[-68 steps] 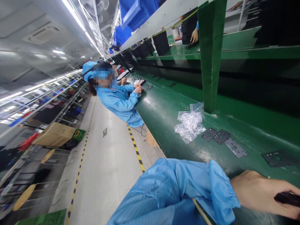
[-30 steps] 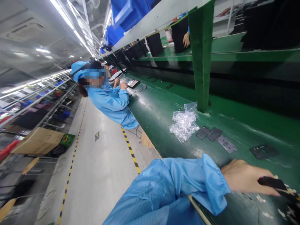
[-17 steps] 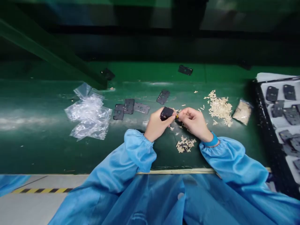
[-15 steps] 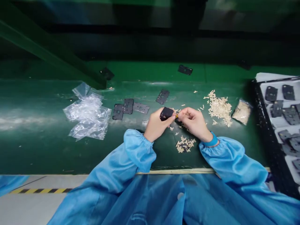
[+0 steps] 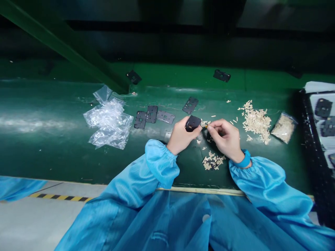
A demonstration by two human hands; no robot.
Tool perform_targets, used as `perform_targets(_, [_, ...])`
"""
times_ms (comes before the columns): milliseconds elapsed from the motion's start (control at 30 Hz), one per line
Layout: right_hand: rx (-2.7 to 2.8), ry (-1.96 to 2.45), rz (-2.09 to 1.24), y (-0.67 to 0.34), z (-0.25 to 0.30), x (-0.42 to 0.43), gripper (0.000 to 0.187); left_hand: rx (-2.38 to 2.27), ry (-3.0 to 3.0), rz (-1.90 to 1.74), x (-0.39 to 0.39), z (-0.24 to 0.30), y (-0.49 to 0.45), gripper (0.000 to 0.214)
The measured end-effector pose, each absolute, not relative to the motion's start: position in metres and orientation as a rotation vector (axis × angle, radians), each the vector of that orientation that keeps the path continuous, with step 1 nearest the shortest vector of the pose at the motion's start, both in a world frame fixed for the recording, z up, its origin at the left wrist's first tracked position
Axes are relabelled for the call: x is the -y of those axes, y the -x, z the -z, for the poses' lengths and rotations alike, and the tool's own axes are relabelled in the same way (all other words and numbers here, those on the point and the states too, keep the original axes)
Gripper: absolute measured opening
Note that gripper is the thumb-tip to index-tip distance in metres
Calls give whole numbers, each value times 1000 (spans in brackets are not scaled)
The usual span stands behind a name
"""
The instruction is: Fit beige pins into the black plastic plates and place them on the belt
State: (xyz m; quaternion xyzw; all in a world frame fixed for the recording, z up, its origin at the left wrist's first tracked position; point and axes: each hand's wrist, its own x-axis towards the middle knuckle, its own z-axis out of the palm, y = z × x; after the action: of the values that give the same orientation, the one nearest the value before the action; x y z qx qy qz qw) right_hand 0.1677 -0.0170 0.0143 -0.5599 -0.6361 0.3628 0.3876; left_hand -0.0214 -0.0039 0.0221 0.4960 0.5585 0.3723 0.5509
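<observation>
My left hand [image 5: 181, 135] grips a small black plastic plate [image 5: 193, 123] with cut-outs, tilted toward me above the bench. Close beside it, my right hand [image 5: 225, 136] has thumb and forefinger pinched on a tiny yellow piece [image 5: 206, 126]; its exact kind is too small to make out. Under and between the hands lie scattered pale slips. A small heap of pale and dark bits [image 5: 213, 161] sits nearer my body. To the right of my right hand spreads a larger pile of cream-coloured strips [image 5: 257, 121].
Left of my hands are several flat black plates [image 5: 165, 117] and a heap of clear plastic bags [image 5: 110, 120]. A filled zip bag [image 5: 284, 127] lies beside a black-rimmed tray [image 5: 310, 146] of black parts at far right. A green post [image 5: 86, 55] slants down at upper left.
The view has shifted, so most of the scene sits further right. The black plate is tipped to show more of its face, and my right hand has drawn slightly away from it.
</observation>
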Motion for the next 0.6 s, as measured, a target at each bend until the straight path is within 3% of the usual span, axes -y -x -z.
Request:
perform_targets(167, [1453, 1441, -1181, -163, -14, 16, 25, -1304, -1170, -902, 5, -22, 22, 26])
perform_targets(367, [1455, 1412, -1209, -158, -7, 17, 29, -1336, -1219, -893, 6, -16, 22, 23])
perform_targets(500, [1559, 1433, -1084, -162, -7, 17, 22, -1340, -1212, -914, 5, -15, 20, 22])
perform_targets(600, [1634, 1435, -807, -167, -10, 16, 17, -1327, -1188, -937, 4, -15, 20, 21])
